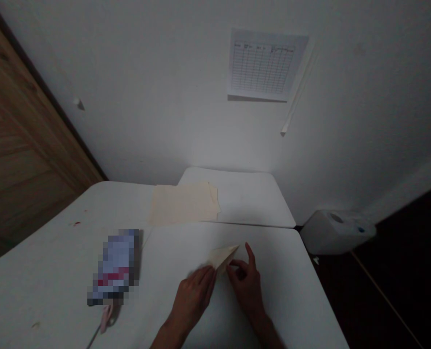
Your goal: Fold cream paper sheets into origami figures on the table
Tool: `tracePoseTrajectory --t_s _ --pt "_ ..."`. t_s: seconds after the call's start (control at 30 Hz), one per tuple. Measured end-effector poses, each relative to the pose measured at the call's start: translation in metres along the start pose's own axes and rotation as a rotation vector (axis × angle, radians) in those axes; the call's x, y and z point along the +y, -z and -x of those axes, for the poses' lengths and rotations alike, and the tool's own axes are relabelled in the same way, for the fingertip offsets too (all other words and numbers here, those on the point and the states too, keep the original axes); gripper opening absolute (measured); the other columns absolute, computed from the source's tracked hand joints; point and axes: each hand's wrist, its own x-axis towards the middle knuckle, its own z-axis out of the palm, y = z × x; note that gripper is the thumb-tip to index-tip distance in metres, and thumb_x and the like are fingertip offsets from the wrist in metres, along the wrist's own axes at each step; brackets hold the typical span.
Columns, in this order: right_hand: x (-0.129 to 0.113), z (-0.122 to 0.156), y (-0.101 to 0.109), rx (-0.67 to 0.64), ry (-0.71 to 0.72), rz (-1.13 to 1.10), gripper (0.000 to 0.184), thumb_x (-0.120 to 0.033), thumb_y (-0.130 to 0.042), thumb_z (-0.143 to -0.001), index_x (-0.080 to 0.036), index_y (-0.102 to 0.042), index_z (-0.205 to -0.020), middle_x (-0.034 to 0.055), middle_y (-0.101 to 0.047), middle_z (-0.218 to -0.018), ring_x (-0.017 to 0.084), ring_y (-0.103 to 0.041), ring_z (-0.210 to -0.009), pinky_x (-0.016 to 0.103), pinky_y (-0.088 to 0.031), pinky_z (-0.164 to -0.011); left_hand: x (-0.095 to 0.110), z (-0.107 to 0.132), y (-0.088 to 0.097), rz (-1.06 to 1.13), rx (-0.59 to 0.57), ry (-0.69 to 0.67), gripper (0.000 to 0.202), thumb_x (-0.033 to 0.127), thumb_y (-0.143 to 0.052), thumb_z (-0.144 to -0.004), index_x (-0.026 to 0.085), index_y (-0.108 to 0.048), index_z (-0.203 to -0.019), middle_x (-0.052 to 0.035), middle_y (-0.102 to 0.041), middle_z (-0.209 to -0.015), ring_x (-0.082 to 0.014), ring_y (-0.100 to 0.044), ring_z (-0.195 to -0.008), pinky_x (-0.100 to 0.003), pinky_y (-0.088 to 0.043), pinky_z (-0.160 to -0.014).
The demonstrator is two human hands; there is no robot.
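Print on the pixelated packet (114, 266) at left can't be read, nor can the tiny headings on the ruled chart (263, 65) on the far wall (157, 97). Near the middle, a small pointed piece of folded cream paper (223, 257) sits between the hands: the left hand (195, 298) and the half-closed right hand (246, 286) both grip it. Looser cream paper (184, 203) lies farther on, across the white table (266, 271), with a wooden door (26, 145) at left.

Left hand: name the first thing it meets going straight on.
The folded cream paper comes first for the left hand; its fingertips seem already at the edge, though depth is unclear.
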Motion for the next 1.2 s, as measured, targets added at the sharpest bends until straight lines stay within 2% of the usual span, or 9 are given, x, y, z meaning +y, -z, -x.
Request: tracePoseTrajectory --t_s 0.2,0.33,0.6,0.7,0.8,0.83,0.9,1.03,1.2 --pt "-0.001 0.003 -0.006 -0.112 -0.059 -0.073 0.065 -0.039 -0.063 -0.083 -0.010 -0.042 -0.137 0.0051 -0.073 -0.078 0.017 -0.066 -0.063 0.026 -0.054 -0.060 0.003 -0.001 -0.006 0.036 0.045 -0.002 0.030 0.025 -0.034 -0.100 0.018 -0.063 -0.104 -0.0072 -0.073 -0.095 -0.0190 -0.072 -0.082 -0.028 -0.061 -0.069" --pt "0.001 0.003 -0.006 -0.104 -0.045 0.007 0.048 -0.042 -0.057 -0.085 -0.010 -0.057 -0.121 0.0029 -0.070 -0.064 0.017 -0.063 -0.054 0.025 -0.049 -0.051 0.003 -0.002 -0.008 0.057 0.061 -0.017 0.031 0.024 -0.033 -0.100 0.018 -0.063 -0.105 -0.0077 -0.074 -0.096 -0.0191 -0.072 -0.083 -0.029 -0.061 -0.070" --pt "-0.006 0.001 -0.007 -0.039 -0.004 0.155 0.037 -0.039 -0.053 -0.087 -0.013 -0.063 -0.110 0.0047 -0.072 -0.067 0.018 -0.067 -0.055 0.023 -0.047 -0.049 0.007 -0.002 -0.014 0.150 0.049 0.032 0.027 0.025 -0.036 -0.098 0.020 -0.059 -0.110 -0.0082 -0.072 -0.100 -0.0198 -0.071 -0.087 -0.030 -0.060 -0.074" --pt "-0.010 0.001 -0.007 -0.025 0.053 0.188 0.038 -0.041 -0.052 -0.088 -0.014 -0.064 -0.112 0.0035 -0.072 -0.066 0.017 -0.067 -0.054 0.022 -0.047 -0.051 0.012 -0.006 -0.014 0.274 -0.015 0.244 0.027 0.029 -0.041 -0.097 0.020 -0.054 -0.119 -0.0084 -0.071 -0.102 -0.0187 -0.072 -0.082 -0.029 -0.059 -0.072" --pt "-0.016 0.001 -0.007 -0.027 0.146 0.259 0.039 -0.042 -0.049 -0.091 -0.016 -0.064 -0.115 0.0014 -0.070 -0.063 0.015 -0.065 -0.051 0.020 -0.047 -0.052 0.015 -0.017 -0.009 0.376 -0.134 0.551 0.039 0.037 -0.047 -0.094 0.020 -0.045 -0.129 -0.0053 -0.070 -0.093 -0.0150 -0.068 -0.058 -0.027 -0.057 -0.059" --pt "-0.017 0.001 -0.007 -0.025 0.178 0.290 0.039 -0.042 -0.048 -0.091 -0.016 -0.064 -0.116 0.0011 -0.069 -0.062 0.014 -0.065 -0.051 0.020 -0.047 -0.052 0.016 -0.022 -0.007 0.401 -0.164 0.608 0.041 0.040 -0.047 -0.093 0.020 -0.045 -0.130 -0.0045 -0.069 -0.091 -0.0143 -0.066 -0.054 -0.028 -0.056 -0.058" --pt "-0.020 0.000 -0.007 -0.025 0.233 0.345 0.040 -0.042 -0.047 -0.093 -0.016 -0.064 -0.117 0.0014 -0.069 -0.063 0.014 -0.065 -0.052 0.020 -0.047 -0.054 0.016 -0.032 -0.003 0.446 -0.179 0.651 0.041 0.041 -0.048 -0.092 0.020 -0.048 -0.127 -0.0055 -0.069 -0.094 -0.0152 -0.067 -0.059 -0.029 -0.054 -0.061" --pt "-0.023 -0.001 -0.007 -0.039 0.287 0.414 0.040 -0.041 -0.046 -0.095 -0.015 -0.064 -0.120 0.0034 -0.070 -0.066 0.015 -0.066 -0.055 0.020 -0.048 -0.058 0.012 -0.049 0.002 0.458 -0.172 0.632 0.029 0.035 -0.049 -0.089 0.019 -0.057 -0.111 -0.0057 -0.068 -0.097 -0.0158 -0.065 -0.064 -0.028 -0.050 -0.062" --pt "-0.021 -0.003 -0.006 -0.042 0.333 0.481 0.040 -0.034 -0.044 -0.094 -0.014 -0.064 -0.122 0.0056 -0.070 -0.068 0.015 -0.064 -0.054 0.022 -0.048 -0.059 0.008 -0.059 0.001 0.393 -0.222 0.609 0.016 0.032 -0.051 -0.084 0.020 -0.059 -0.076 -0.0008 -0.064 -0.071 -0.0162 -0.061 -0.062 -0.025 -0.040 -0.059"
